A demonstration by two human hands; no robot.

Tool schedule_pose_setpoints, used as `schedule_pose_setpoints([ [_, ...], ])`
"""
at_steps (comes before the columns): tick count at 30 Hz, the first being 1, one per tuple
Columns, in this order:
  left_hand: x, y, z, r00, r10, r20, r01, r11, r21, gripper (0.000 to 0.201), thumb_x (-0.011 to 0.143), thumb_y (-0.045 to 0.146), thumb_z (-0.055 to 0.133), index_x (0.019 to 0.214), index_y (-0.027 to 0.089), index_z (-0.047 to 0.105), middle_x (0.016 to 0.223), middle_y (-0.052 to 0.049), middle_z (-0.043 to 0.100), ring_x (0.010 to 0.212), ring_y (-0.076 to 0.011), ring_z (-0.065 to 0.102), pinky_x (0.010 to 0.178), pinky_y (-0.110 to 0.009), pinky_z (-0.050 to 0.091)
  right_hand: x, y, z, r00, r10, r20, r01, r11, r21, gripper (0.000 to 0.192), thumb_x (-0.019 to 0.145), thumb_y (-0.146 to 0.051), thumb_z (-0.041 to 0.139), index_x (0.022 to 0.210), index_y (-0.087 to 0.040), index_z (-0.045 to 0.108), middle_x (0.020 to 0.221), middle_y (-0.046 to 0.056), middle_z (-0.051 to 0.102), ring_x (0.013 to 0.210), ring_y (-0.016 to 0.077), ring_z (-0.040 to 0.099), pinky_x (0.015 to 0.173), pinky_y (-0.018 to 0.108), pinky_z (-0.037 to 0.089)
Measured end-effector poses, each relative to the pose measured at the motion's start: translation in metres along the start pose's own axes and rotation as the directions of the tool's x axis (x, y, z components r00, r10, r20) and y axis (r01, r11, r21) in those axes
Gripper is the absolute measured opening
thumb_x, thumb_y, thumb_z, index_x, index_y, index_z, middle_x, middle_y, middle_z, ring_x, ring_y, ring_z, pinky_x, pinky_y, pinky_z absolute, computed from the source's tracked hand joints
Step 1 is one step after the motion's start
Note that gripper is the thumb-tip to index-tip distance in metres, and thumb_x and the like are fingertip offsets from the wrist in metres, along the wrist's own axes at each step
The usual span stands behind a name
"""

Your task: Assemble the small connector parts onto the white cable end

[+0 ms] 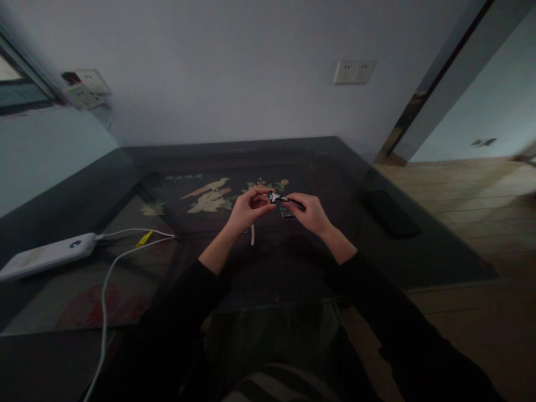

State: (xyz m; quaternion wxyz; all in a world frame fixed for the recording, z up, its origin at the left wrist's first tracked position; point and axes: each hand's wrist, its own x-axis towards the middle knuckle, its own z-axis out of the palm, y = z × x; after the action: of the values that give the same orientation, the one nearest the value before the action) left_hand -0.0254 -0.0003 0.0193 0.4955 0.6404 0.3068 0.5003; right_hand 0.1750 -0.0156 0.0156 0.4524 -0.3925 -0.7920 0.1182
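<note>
Both my hands are raised over the middle of a dark glass-topped table (419,251). My right hand (307,212) grips a thin dark handle with a small silver head (275,197), like a razor. My left hand (249,209) pinches that silver head with fingertips. A small pale strip (252,234) lies on the glass just below my left hand. A small dark ridged piece (287,214) lies on the glass between my hands.
A white power bank (46,255) with white cables (109,279) and a yellow tag (143,239) lies at the left. A dark flat phone-like object (391,213) rests at the right. The wall behind carries sockets (354,71). Wooden floor lies to the right.
</note>
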Motion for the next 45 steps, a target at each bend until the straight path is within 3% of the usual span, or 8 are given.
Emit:
schedule_pose_setpoints([
  [9, -0.0007, 0.0018, -0.0002, 1.000, 0.015, 0.012, -0.015, 1.000, -0.010, 0.043, 0.065, 0.021, 0.080, 0.103, 0.013, 0.063, 0.078, 0.000, 0.065, 0.074, -0.0107, 0.062, 0.075, -0.025, 0.051, 0.0006, 0.0036, -0.0023, 0.999, -0.016, 0.045, 0.016, 1.000, -0.002, 0.021, 0.092, -0.035, 0.057, 0.092, -0.018, 0.071, 0.088, 0.007, 0.073, 0.077, 0.0199, 0.065, 0.071, 0.031, 0.046],
  [25, 0.0002, -0.0070, 0.0031, 0.999, -0.043, 0.019, 0.046, 0.973, -0.225, 0.039, 0.065, 0.017, 0.081, 0.098, 0.016, 0.061, 0.072, 0.004, 0.063, 0.069, -0.0079, 0.062, 0.075, -0.023, 0.050, -0.0012, -0.0019, 0.0033, 1.000, 0.022, 0.006, -0.022, 0.998, 0.063, 0.021, 0.091, -0.034, 0.058, 0.095, -0.017, 0.071, 0.089, 0.006, 0.074, 0.076, 0.0192, 0.065, 0.069, 0.030, 0.047],
  [38, -0.0003, -0.0049, -0.0004, 0.997, -0.073, 0.018, 0.075, 0.990, -0.119, 0.041, 0.067, 0.016, 0.079, 0.105, 0.013, 0.063, 0.076, 0.001, 0.065, 0.073, -0.0091, 0.062, 0.075, -0.023, 0.050, 0.0002, 0.0012, -0.0027, 0.998, 0.007, 0.062, -0.007, 1.000, -0.014, 0.021, 0.092, -0.032, 0.057, 0.093, -0.017, 0.071, 0.092, 0.008, 0.073, 0.082, 0.0216, 0.067, 0.073, 0.031, 0.046],
  [45, -0.0002, -0.0033, 0.0030, 0.996, -0.084, 0.028, 0.088, 0.967, -0.240, 0.040, 0.066, 0.016, 0.080, 0.101, 0.015, 0.063, 0.072, 0.003, 0.064, 0.070, -0.0077, 0.062, 0.074, -0.022, 0.049, -0.0009, -0.0041, 0.0018, 0.999, 0.027, 0.031, -0.029, 0.998, 0.052, 0.023, 0.092, -0.035, 0.056, 0.092, -0.015, 0.069, 0.083, 0.006, 0.071, 0.072, 0.0172, 0.061, 0.067, 0.027, 0.042],
])
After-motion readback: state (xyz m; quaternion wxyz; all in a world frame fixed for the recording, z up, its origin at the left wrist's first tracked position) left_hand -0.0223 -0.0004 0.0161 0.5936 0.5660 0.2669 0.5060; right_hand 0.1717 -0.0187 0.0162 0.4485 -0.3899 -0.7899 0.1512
